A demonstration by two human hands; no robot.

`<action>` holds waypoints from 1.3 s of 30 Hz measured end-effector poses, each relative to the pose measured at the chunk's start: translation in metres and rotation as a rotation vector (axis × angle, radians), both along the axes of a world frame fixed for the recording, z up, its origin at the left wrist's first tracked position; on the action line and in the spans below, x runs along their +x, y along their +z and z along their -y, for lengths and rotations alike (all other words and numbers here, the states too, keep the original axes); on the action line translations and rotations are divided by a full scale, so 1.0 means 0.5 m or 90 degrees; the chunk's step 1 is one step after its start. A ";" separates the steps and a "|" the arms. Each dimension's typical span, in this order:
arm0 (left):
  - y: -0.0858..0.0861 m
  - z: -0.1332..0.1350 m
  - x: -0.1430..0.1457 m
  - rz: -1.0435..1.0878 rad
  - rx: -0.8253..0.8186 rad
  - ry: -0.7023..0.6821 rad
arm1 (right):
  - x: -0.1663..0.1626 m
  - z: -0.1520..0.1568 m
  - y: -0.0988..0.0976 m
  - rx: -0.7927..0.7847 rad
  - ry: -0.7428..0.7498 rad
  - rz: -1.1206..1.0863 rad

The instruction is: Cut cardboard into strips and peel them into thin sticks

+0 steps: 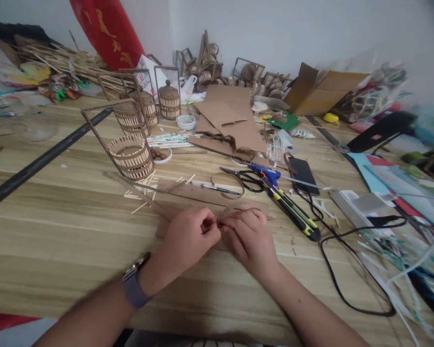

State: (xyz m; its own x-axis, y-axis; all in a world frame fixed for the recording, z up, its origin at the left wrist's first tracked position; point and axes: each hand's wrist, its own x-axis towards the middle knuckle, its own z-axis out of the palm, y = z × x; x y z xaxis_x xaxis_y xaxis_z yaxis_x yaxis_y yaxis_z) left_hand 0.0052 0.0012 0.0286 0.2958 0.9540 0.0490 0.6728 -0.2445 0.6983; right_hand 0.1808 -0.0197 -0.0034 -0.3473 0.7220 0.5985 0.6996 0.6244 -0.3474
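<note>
My left hand (191, 232), with a watch on its wrist, is closed in a pinch. Its fingertips meet those of my right hand (252, 241), whose fingers are bent together and point left. A small dark bit shows where they meet, too hidden to name. Beneath and behind the hands lie flat strips of brown cardboard (198, 193). Just beyond them are a pen (215, 188), a curled brown strip (243, 185) and black-handled scissors (251, 181). A yellow-and-black utility knife (292, 212) rests to the right of my right hand.
Small slatted baskets (132, 156) with tall handles stand at the left, beside loose sticks (142, 195). A blue glue gun (265, 172), a phone (304, 174) and a power strip (358, 212) with looping cables lie right. Cardboard sheets (231, 108) and an open box (321, 91) are at the back.
</note>
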 end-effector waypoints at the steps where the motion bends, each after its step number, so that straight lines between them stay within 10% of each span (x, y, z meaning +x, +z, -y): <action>1: 0.002 -0.002 -0.001 0.022 -0.021 -0.002 | 0.000 0.000 0.000 -0.002 0.001 -0.002; 17: -0.025 -0.042 -0.025 0.228 -0.215 0.010 | 0.012 -0.003 0.002 -0.064 0.004 -0.101; 25: -0.017 -0.024 -0.020 0.503 -0.505 -0.195 | 0.011 -0.013 0.001 -0.071 0.051 -0.124; 39: -0.005 -0.002 -0.005 0.207 -0.173 -0.082 | 0.005 0.011 0.008 -0.019 -0.030 -0.096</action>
State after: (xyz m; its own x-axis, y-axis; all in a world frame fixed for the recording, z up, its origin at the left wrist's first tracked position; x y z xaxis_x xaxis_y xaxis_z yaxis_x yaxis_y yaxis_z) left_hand 0.0029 0.0023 0.0259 0.4242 0.9013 -0.0878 0.3834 -0.0909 0.9191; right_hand 0.1833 -0.0251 0.0004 -0.2206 0.7538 0.6190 0.6660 0.5800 -0.4690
